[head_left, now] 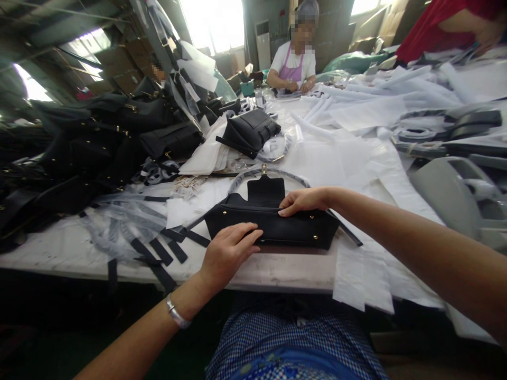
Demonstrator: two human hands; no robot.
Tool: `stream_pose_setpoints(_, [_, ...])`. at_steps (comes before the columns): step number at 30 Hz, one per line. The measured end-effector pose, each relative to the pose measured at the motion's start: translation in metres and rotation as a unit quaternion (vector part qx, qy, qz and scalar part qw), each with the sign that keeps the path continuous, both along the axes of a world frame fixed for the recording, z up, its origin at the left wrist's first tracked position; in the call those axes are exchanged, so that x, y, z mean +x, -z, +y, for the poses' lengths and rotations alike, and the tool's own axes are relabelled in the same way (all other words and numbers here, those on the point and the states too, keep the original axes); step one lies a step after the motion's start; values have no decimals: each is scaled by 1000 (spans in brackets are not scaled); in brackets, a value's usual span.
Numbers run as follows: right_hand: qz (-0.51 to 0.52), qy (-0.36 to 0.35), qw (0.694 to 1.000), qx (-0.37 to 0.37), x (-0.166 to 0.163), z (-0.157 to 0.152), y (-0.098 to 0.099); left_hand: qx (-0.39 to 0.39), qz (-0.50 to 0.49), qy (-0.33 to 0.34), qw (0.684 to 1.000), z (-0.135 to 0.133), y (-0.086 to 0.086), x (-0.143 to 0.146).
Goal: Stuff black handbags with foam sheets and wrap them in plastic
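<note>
A black handbag [273, 229] lies in front of me at the table's near edge, its base with small gold studs facing me. Behind the base stands a flap [266, 190] with a gold clasp [264, 169], and a wrapped handle [241, 179] arches around it. My left hand [233, 245] rests on the base's lower left part with its fingers stretched out flat. With thumb and fingers, my right hand [303, 201] grips the bag's upper edge just right of the flap. The bag's inside is hidden from view.
Black straps in clear plastic [119, 227] lie at left, before a heap of black bags [91, 137]. Another black bag [253, 129] sits farther back. White sheets [356, 158] and a grey plastic piece [447, 195] are at right. A person in a purple apron [291, 71] works across the table.
</note>
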State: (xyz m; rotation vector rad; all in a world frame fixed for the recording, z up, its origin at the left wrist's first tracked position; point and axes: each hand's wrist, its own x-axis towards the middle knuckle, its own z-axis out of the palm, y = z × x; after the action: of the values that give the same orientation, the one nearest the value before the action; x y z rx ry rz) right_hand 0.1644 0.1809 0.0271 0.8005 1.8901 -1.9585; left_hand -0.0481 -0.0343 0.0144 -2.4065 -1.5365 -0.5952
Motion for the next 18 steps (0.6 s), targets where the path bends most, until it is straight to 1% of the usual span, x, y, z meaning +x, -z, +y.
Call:
stream_pose_setpoints(2, [3, -4, 1000, 27, 1, -2, -3, -22, 28, 0, 999, 5, 0, -3])
stream_pose_setpoints(4, [6, -9, 998, 69, 1, -5, -8, -57, 48, -5, 997, 12, -5, -7])
stream_pose_setpoints(5, [8, -11, 995, 95, 1, -7, -12, -73, 45, -11, 996, 16, -8, -10])
stream_pose_setpoints(7, [15, -12, 987, 161, 0, -12, -20, -112, 3, -24, 993, 26, -16, -15])
stream_pose_setpoints(10, [36, 0, 958, 284, -2, -24, -33, -184, -67, -24, 980, 44, -28, -22])
stream_pose_setpoints(13, [56, 35, 914, 400, 2, -44, -44, -230, -100, -3, 968, 60, -37, -24])
stream_pose_setpoints(14, [68, 60, 891, 446, 5, -54, -47, -238, -114, 0, 965, 65, -39, -24])
stream_pose_setpoints(15, [85, 96, 856, 501, 11, -65, -49, -243, -133, 3, 961, 68, -43, -24])
stream_pose_setpoints(16, [107, 142, 808, 562, 17, -78, -51, -245, -154, 5, 957, 71, -46, -23])
stream_pose_setpoints(18, [159, 253, 675, 675, 30, -105, -53, -241, -209, 6, 948, 77, -56, -21])
